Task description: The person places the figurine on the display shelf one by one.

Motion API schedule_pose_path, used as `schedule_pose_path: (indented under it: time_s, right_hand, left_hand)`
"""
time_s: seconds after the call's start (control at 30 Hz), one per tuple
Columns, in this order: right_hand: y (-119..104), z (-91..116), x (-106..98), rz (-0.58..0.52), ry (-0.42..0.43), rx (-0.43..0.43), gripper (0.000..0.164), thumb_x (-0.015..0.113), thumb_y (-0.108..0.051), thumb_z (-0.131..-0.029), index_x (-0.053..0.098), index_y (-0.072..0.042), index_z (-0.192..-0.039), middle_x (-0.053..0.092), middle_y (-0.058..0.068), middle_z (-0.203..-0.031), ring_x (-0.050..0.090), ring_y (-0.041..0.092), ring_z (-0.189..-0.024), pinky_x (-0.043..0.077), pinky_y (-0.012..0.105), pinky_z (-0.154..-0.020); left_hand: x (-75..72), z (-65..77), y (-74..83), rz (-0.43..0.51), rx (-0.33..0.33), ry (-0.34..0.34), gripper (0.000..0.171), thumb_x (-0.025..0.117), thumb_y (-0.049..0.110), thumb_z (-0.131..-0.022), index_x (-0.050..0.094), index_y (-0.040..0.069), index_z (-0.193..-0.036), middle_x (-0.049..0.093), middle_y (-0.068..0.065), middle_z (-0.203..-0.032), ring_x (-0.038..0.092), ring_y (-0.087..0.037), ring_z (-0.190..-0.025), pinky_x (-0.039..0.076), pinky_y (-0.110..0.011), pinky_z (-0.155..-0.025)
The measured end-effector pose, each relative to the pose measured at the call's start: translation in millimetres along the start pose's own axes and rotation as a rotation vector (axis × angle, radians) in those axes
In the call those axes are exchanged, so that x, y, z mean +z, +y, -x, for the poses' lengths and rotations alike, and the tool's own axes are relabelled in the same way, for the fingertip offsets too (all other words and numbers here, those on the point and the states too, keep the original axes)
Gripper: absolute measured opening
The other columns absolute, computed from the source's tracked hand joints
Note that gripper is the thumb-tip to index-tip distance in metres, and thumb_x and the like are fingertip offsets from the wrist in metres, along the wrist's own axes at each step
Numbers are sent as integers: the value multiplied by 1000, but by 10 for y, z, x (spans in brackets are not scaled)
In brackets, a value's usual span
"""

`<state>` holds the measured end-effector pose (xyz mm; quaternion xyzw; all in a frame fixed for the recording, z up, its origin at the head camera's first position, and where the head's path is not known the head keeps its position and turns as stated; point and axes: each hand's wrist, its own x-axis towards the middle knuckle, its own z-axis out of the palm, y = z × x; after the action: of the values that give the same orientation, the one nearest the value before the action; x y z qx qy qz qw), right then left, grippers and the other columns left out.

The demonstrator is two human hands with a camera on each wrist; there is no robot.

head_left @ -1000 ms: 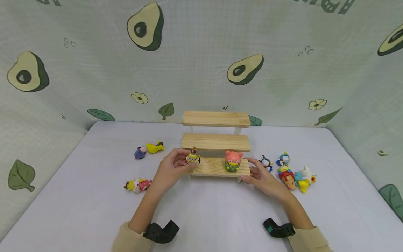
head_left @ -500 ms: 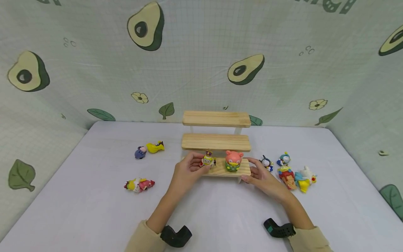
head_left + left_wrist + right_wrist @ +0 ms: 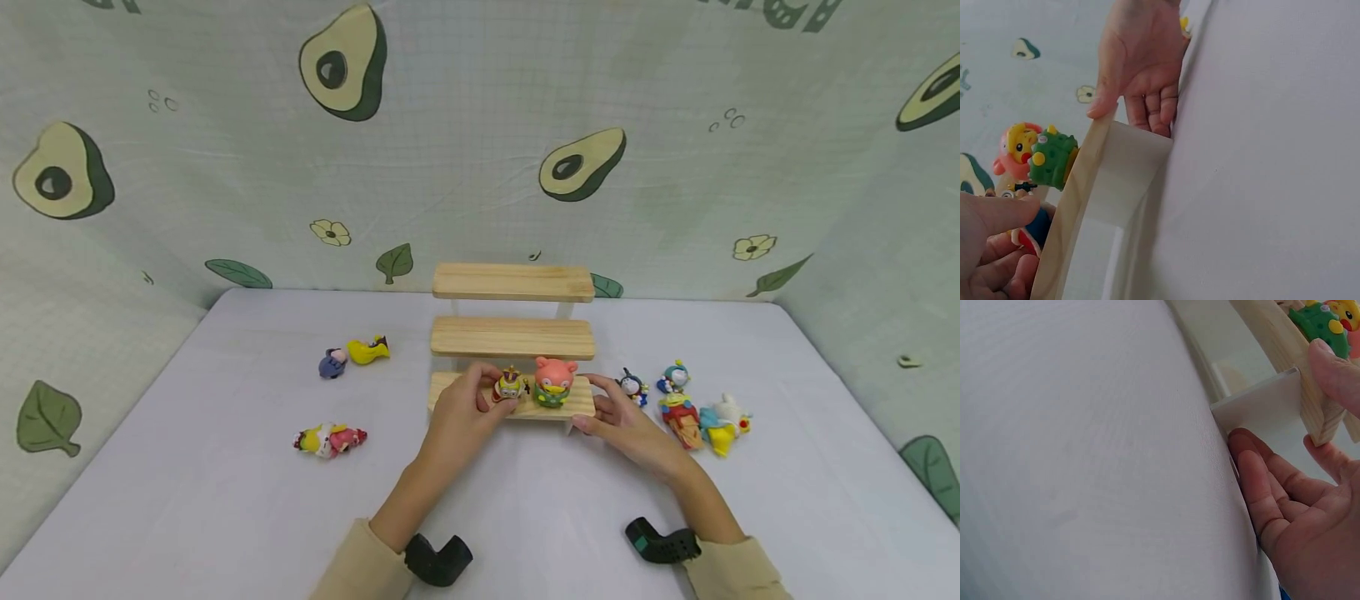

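In the head view my left hand (image 3: 459,427) pinches a small yellow Minion figurine (image 3: 510,386) with a crown and red cape. The figurine stands upright at the lowest step of a three-tier wooden display stand (image 3: 512,338); its base is partly hidden by my fingers. Just right of it, a figurine in a pink hood and green outfit (image 3: 553,384) stands on the same step. My right hand (image 3: 637,432) grips the right end of that step. In the right wrist view the thumb (image 3: 1335,372) lies on the board, with other fingers beside the white leg (image 3: 1263,406).
Right of the stand lie several figurines: a dark blue one (image 3: 633,388), a light blue one (image 3: 673,377), a red one (image 3: 681,421) and a white-and-yellow one (image 3: 724,425). On the left are a blue figurine (image 3: 332,364), a yellow one (image 3: 367,350) and a red-and-yellow cluster (image 3: 330,440).
My left hand has moved right along the lowest step with the Minion figurine, bringing it close beside the pink-hooded one. My right hand has stayed at the step's right end.
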<state>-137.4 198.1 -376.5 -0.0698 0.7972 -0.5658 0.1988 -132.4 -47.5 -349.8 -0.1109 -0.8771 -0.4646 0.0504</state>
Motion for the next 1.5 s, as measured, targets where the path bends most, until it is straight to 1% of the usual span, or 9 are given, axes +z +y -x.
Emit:
schedule_pose_path:
  time_s: [0.1, 0.23, 0.33, 0.53, 0.73, 1.13, 1.3, 1.5]
  right_hand:
    - [-2, -1, 0, -3, 0, 2, 71, 59, -28, -92, 15, -14, -145, 43, 24, -136, 51, 25, -114, 46, 32, -91]
    - [2, -2, -8, -3, -3, 0, 71, 59, -28, -92, 14, -13, -146, 42, 24, -137, 50, 27, -117, 45, 34, -92]
    - [6, -4, -13, -7, -6, -1, 72, 59, -28, -92, 14, -13, -146, 41, 24, -138, 49, 28, -119, 45, 34, -93]
    - [14, -7, -14, -13, -12, -9, 71, 59, -27, -92, 14, -13, -146, 42, 24, -138, 50, 27, -117, 45, 32, -91]
    - [10, -4, -13, -14, -12, -10, 72, 59, -27, -92, 14, -12, -146, 42, 24, -138, 51, 26, -116, 45, 31, -90]
    - [2, -3, -15, -15, -12, -5, 72, 58, -28, -92, 13, -12, -146, 40, 24, -139, 49, 27, -118, 45, 34, -93]
    - [10, -9, -14, -15, -13, -3, 72, 59, -27, -92, 14, -13, -146, 41, 24, -139, 50, 25, -116, 45, 31, -92]
    - [21, -14, -14, -11, -14, -8, 73, 59, -27, -92, 13, -12, -146, 41, 24, -138, 50, 25, -115, 45, 32, -91]
  left_hand:
    - [-28, -16, -6, -10, 11, -39, 34, 73, 20, -80, 57, 12, -110, 64, -2, -93, 44, -8, -62, 38, -19, -51]
    - [-98, -39, -43, 22, 14, -111, 33, 69, 18, -84, 58, 13, -115, 60, -2, -80, 44, -9, -60, 37, -19, -51]
    - [-139, -53, -62, 46, 22, -141, 31, 66, 14, -86, 60, 13, -116, 52, -1, -69, 44, -10, -59, 36, -19, -50]
    - [-139, -66, -64, 32, 48, -137, 30, 66, 12, -86, 62, 10, -116, 49, 1, -66, 42, -9, -57, 35, -18, -49]
    - [-136, -67, -72, 9, 55, -134, 30, 65, 13, -87, 62, 11, -116, 49, 1, -65, 42, -8, -57, 35, -19, -49]
    - [-148, -75, -54, 2, 41, -145, 31, 65, 14, -87, 62, 12, -117, 52, 1, -69, 44, -9, -59, 36, -19, -50]
    - [-156, -71, -53, -5, 40, -150, 31, 66, 14, -86, 62, 13, -117, 54, 1, -72, 44, -9, -61, 37, -19, -51]
    - [-156, -72, -58, -18, 52, -157, 31, 67, 16, -86, 62, 14, -117, 51, 2, -68, 43, -9, -60, 35, -18, -50]
